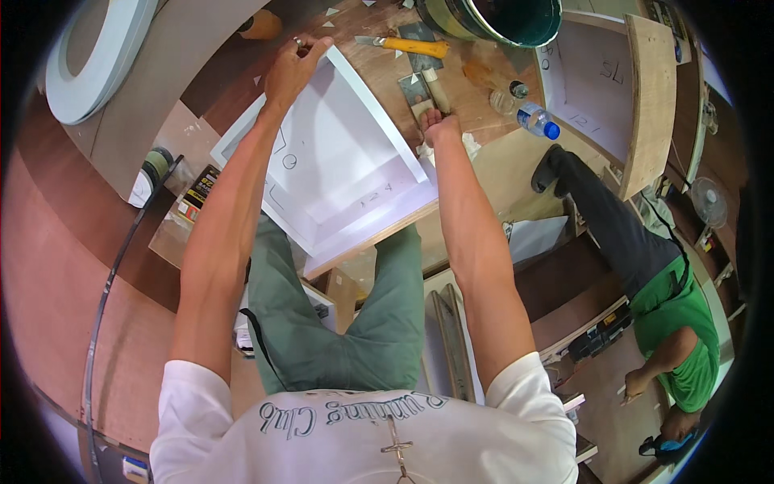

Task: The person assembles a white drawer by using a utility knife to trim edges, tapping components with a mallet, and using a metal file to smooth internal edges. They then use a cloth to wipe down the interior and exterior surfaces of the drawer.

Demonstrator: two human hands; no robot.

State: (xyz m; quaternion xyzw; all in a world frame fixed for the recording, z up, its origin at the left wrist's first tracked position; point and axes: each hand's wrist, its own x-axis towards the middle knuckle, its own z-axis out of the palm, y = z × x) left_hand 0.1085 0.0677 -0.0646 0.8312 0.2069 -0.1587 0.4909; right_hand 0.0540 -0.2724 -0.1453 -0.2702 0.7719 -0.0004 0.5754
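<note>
A white open box (339,137), like a drawer, rests tilted in front of me, its near edge showing bare wood above my thighs. My left hand (292,71) is at its far corner with the fingers bent and the thumb by the rim; what they pinch, if anything, is hidden. To the right of the box, my right hand (440,127) is turned palm up, its fingers loosely curved with nothing visible in them. White crumpled paper (471,145) lies beside its wrist. Just past the fingertips lies a scraper (417,94) and a pale wooden handle (436,90).
A yellow utility knife (413,47) lies on the brown worktop beyond the box, near a dark bucket (516,22). A water bottle (538,120) and another white box (588,85) are to the right. A person in green (673,323) works at far right. A black cable (109,298) runs down the left.
</note>
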